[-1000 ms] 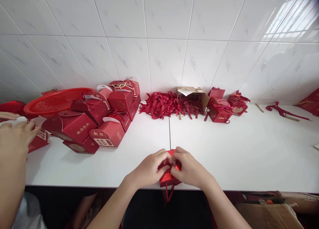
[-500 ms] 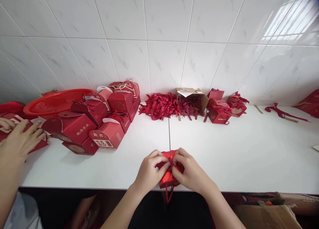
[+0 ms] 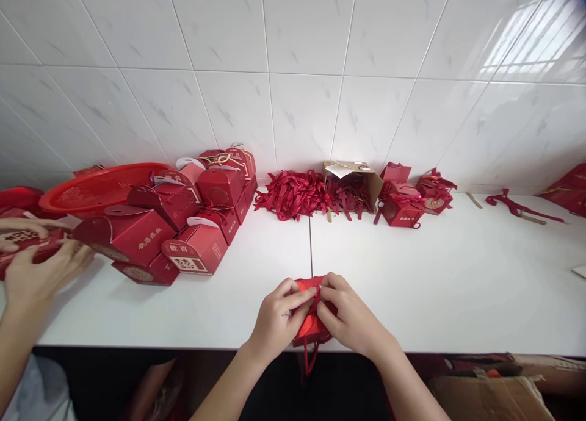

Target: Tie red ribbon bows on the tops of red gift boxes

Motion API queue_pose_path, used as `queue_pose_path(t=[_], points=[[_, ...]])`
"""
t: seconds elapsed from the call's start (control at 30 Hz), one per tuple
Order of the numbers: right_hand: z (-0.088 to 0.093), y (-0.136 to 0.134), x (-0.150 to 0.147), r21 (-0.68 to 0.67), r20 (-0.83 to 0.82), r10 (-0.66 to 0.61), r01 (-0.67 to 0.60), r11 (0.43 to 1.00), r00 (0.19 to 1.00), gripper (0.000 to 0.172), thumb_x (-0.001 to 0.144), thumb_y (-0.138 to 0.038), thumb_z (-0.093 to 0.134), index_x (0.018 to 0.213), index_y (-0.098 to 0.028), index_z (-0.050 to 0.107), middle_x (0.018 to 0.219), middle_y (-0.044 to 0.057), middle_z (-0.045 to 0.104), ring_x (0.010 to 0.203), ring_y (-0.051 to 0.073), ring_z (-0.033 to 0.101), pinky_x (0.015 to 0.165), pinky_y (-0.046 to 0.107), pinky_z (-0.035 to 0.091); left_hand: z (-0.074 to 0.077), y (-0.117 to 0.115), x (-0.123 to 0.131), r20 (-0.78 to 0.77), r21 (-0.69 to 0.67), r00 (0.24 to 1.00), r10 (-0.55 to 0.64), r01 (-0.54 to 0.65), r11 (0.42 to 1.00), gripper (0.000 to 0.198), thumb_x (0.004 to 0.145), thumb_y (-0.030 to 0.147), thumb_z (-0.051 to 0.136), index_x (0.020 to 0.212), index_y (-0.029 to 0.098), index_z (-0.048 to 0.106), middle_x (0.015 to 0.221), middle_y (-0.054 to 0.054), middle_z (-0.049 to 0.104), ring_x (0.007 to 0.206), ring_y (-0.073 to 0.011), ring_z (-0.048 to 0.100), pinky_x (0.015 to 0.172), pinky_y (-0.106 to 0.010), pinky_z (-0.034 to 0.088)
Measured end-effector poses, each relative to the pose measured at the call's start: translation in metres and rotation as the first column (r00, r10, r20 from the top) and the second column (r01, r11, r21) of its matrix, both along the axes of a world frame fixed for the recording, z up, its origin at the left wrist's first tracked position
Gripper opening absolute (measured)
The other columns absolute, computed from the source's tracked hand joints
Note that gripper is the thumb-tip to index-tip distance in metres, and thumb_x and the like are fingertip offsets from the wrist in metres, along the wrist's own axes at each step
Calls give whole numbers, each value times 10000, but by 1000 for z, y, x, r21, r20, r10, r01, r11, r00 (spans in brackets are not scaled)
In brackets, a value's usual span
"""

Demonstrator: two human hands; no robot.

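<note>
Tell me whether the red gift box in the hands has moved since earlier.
No, the red gift box stays in line with the table seam, at its near end.

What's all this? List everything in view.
Front box: 1, red, table's edge
Ribbon: 1, red, on front box
Stacked boxes: several, red, left
Basin: at least 1, red, back left
Ribbon heap: 1, red, back middle
Carton: 1, brown, beside heap
More boxes: about 3, red, right of carton
Loose ribbon: 1, dark red, back right
Unclear object: 1, red, right edge
Table: 1, white, centre
Tiled wall: 1, white, behind
Cardboard: some, brown, bottom right
Co-worker's hands: 2, far left
Left hand, right hand: 1 each, at ribbon
</note>
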State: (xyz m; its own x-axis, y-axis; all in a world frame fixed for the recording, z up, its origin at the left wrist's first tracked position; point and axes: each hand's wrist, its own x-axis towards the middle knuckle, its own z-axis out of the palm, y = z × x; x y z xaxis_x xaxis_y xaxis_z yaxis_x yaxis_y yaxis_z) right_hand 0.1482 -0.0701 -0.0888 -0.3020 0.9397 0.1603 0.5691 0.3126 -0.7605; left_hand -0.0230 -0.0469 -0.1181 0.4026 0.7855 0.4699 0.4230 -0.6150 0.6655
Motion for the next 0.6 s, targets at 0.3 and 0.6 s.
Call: queue_pose_path(t=[0.3, 0.6], points=[[-2, 2, -3, -21, -32, 27, -27, 999, 999, 257, 737, -70, 478, 564, -195, 334, 788, 17, 450, 796, 169, 444, 691, 316, 432, -1, 7, -6, 63, 166, 994, -84, 73, 983, 187, 836, 131, 569, 889, 218, 725, 722, 1, 487, 594, -78, 485, 517, -198, 436], [-3, 1, -3, 36, -54, -3, 4, 999, 999, 207, 756, -81, 494, 590, -191, 439, 852, 34, 484, 840, 184, 463, 726, 335, 453, 0, 0, -1, -44, 85, 999, 17, -13, 996, 147, 845, 133, 472, 879, 185, 606, 757, -17, 509, 631, -106, 511, 550, -221, 455]])
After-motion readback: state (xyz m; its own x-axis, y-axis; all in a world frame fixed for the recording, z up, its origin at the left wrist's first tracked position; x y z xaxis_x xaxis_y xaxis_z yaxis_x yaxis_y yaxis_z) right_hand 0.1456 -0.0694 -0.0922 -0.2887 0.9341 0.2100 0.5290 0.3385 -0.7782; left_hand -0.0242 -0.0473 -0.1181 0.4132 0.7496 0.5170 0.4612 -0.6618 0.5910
